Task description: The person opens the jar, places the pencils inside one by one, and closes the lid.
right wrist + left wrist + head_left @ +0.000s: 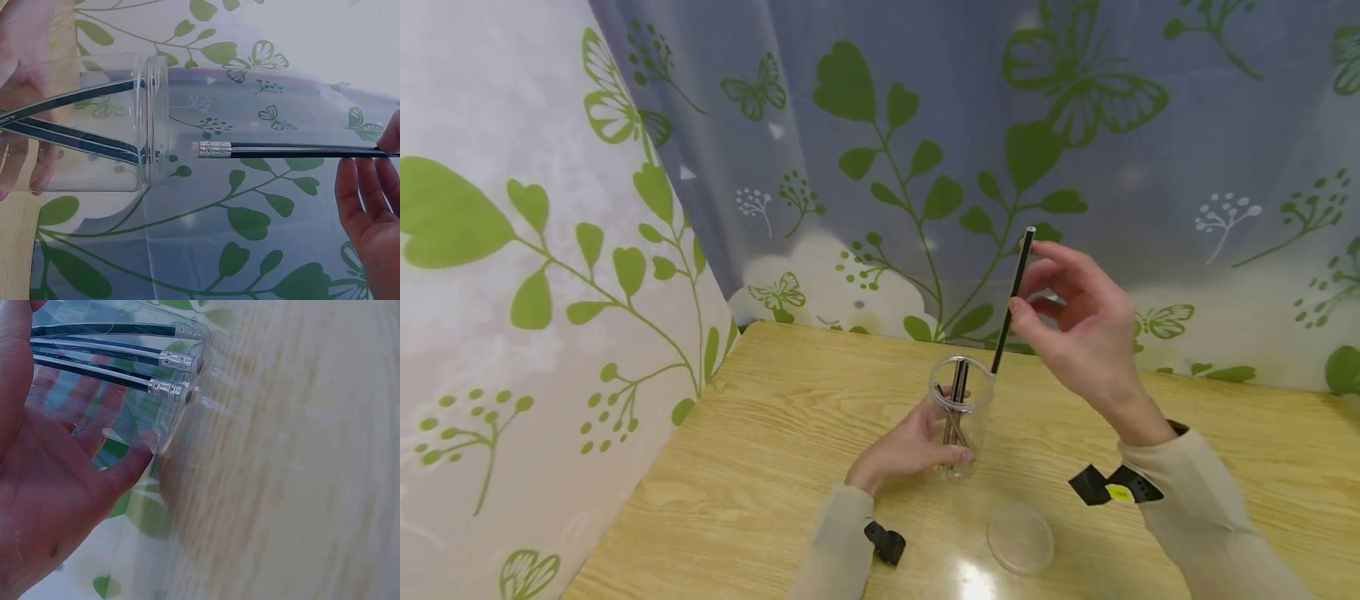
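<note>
We see two hands at work over one clear jar (975, 423), which stands on one wood-grained table (760, 467). The left hand (913, 446) comes in from the jar's 8 o'clock, its fingers and thumb curled round the wall. The right hand (1078, 329), at the jar's 2 o'clock, pinches one dark pencil (1020, 268) between thumb and fingers. That pencil slants at about 1 o'clock from the jar; from the right wrist we see its pale eraser and silver band facing the mouth, just outside it and not touching.

Inside the jar we count three dark pencils (112, 352) by their metal ends at the base in the left wrist view, though they overlap from the other angles and we could be missing one. They lean across one another.

One clear round disc (1020, 540) lies flat at the jar's 5 o'clock. We count two pale sleeves (838, 542) and two black wrist straps (886, 543), one on each arm. Toward 12 o'clock, beyond the table, hangs a blue curtain (865, 167) printed with green leaves and butterflies.
</note>
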Demonstrator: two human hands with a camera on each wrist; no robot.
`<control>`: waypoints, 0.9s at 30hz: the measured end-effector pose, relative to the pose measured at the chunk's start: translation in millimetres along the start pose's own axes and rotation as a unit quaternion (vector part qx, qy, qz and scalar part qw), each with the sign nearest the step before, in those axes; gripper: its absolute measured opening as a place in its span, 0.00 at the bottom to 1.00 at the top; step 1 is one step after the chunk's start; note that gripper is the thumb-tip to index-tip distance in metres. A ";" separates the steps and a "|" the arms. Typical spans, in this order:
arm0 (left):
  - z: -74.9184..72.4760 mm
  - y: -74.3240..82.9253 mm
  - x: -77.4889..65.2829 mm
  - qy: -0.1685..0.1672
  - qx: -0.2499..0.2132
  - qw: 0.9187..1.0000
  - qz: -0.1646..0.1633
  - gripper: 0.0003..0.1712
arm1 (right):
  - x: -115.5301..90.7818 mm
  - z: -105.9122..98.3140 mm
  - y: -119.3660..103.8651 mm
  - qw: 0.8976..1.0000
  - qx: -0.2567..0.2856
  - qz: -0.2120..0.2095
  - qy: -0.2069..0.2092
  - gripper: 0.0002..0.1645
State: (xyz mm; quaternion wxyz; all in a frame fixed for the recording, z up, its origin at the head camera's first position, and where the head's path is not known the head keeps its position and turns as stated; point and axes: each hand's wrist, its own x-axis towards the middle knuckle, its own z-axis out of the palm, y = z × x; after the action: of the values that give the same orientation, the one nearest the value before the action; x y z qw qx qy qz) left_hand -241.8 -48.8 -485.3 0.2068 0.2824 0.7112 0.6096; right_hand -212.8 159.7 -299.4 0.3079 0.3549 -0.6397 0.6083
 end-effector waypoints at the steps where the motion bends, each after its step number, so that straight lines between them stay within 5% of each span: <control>1: -0.6 -0.1 0.3 -0.001 0.001 1.000 0.003 0.49 | 0.9 0.7 0.3 1.000 0.000 0.001 0.000 0.33; 13: -1.7 2.9 -0.1 -0.002 -0.004 1.000 -0.011 0.49 | -8.3 10.2 18.1 0.996 -0.062 0.041 -0.041 0.38; 21: -1.5 0.7 -0.9 -0.005 -0.012 1.000 -0.002 0.51 | -18.2 13.9 31.1 0.988 -0.108 0.016 -0.106 0.47; 27: -0.4 0.9 -2.1 0.000 -0.010 1.000 -0.011 0.49 | -25.6 13.2 36.2 0.977 -0.163 0.009 -0.139 0.43</control>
State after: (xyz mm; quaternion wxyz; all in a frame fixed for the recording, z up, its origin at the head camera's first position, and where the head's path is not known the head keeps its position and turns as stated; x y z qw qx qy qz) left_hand -240.2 -50.4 -484.5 0.2160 0.2725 0.7083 0.6143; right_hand -228.0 148.8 -341.7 0.2645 0.3754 -0.7698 0.4433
